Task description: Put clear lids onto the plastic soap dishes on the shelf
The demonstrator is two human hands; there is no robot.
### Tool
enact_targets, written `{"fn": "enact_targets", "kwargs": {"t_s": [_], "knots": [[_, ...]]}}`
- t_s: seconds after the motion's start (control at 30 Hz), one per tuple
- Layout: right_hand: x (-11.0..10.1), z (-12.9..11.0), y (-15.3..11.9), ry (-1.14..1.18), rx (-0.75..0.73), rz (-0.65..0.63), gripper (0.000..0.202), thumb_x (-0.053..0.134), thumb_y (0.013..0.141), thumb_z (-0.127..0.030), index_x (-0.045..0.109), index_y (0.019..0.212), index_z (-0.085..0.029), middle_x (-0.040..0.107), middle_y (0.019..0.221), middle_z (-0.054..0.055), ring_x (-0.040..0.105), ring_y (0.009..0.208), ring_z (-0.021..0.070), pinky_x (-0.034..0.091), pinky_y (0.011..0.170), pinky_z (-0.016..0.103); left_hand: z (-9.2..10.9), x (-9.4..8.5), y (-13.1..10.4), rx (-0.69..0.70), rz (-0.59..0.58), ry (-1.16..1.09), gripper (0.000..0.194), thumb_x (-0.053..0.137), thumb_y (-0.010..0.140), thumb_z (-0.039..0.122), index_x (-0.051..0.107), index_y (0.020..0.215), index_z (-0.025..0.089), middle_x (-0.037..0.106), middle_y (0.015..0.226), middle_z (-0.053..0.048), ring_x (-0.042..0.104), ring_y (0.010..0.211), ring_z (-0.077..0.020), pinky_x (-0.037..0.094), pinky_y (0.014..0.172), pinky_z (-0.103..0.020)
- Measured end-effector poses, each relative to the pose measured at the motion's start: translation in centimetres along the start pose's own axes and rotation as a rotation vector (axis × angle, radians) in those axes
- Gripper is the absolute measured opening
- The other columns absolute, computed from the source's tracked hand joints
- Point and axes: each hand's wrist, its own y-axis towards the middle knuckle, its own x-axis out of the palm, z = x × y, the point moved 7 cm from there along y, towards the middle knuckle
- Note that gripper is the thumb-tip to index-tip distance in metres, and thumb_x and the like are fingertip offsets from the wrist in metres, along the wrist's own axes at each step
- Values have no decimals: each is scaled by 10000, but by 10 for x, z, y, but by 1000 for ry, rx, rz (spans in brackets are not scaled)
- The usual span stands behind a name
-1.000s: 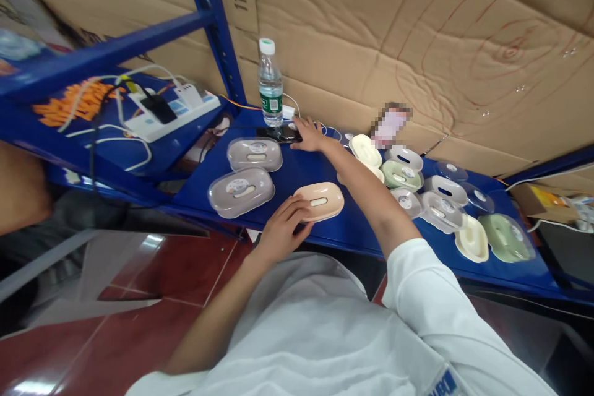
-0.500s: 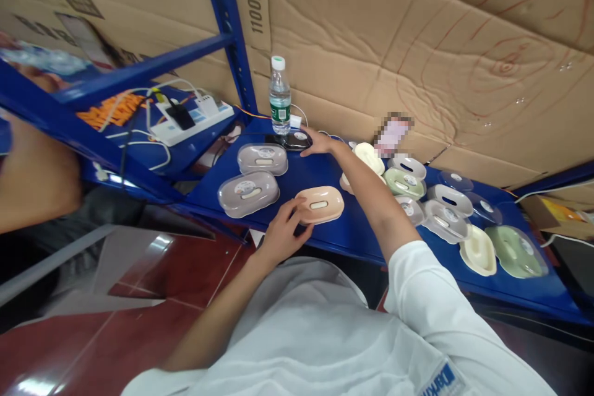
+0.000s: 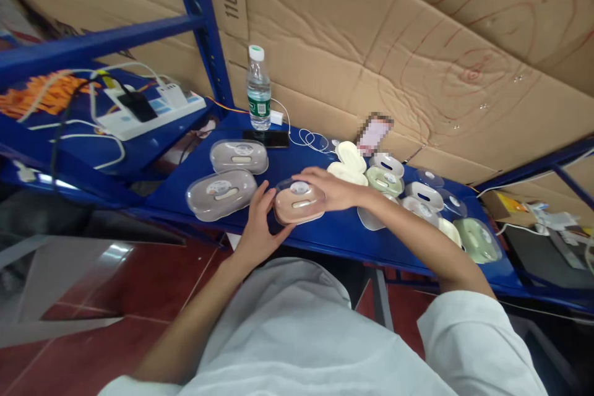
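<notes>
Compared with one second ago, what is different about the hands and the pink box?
The right hand came back from the phone near the bottle and now presses a clear lid onto the pink box. The left hand still steadies that box. The two grey boxes stayed in place.

A blue metal shelf (image 3: 325, 232) crosses the middle; flattened cardboard (image 3: 394, 43) walls it from twelve to three o'clock, and glossy red floor tiles (image 3: 106, 334) lie at eight.
</notes>
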Motion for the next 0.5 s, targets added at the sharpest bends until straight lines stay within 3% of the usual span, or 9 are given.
{"fn": "enact_targets", "kwargs": {"t_s": [0.1,0.27,0.5], "knots": [[19,-16,-21,-56,-23,-23,945,829,935,-548,375,1704,-238,420,1649,217,445,1537,375,412,1253,539,0,2,2,-21,-54,36,892,798,960,332,266,1677,313,309,1742,-192,369,1625,-346,487,1246,-565],[30,-15,-27,-255,-73,4,956,711,977,-678,348,1719,-195,338,1728,276,387,1582,433,363,1273,637,7,2,3,-29,-125,141,751,752,989,332,380,1640,293,446,1682,-157,458,1577,-322,441,1285,-553],[36,-8,-32,-215,-103,38,908,669,1017,-641,342,1722,-174,274,1768,264,295,1644,406,335,1306,615,7,1,3,-48,-144,164,632,734,1006,389,476,1575,294,464,1688,-133,497,1555,-306,460,1275,-527]]}}
